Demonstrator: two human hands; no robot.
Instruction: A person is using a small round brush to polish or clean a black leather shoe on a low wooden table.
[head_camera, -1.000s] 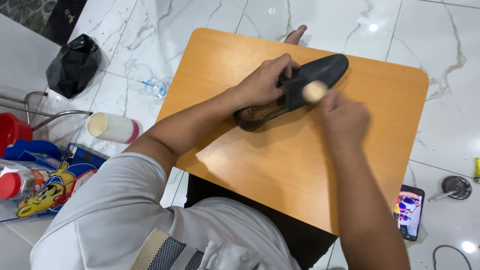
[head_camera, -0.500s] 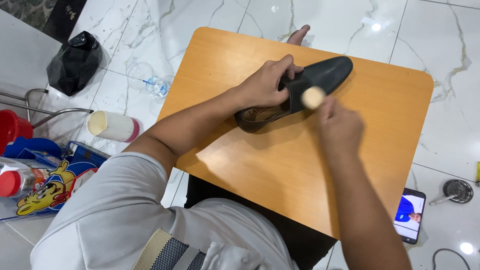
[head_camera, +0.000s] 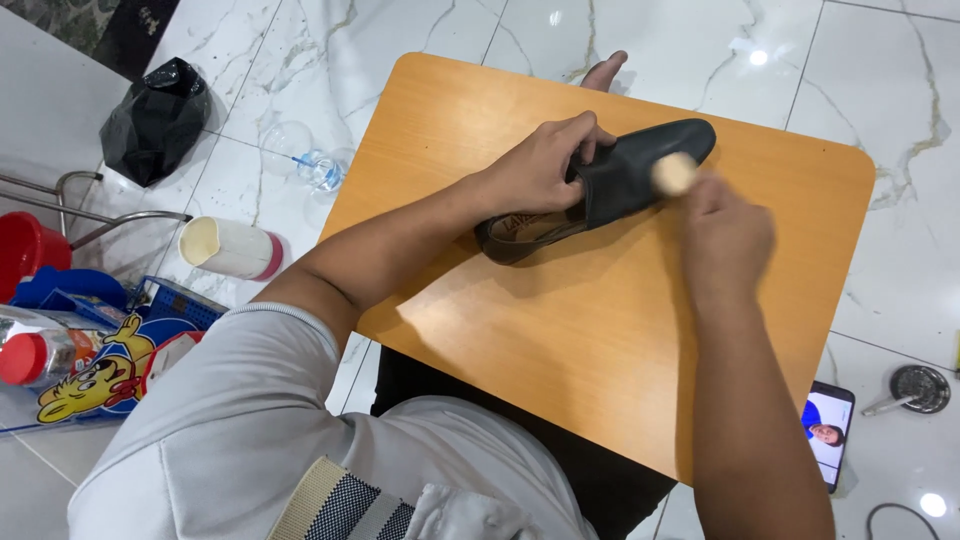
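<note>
Head view: left hand (head_camera: 540, 170) (fingers curled) on shoe (head_camera: 640, 175)

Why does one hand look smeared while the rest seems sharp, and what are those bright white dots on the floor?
In the head view, the right hand and the pale round tool it holds are motion-blurred; the left hand and black shoe are sharp. The dots are lamp glare on the glossy marble floor; soft shadows fall on the wooden table.
</note>
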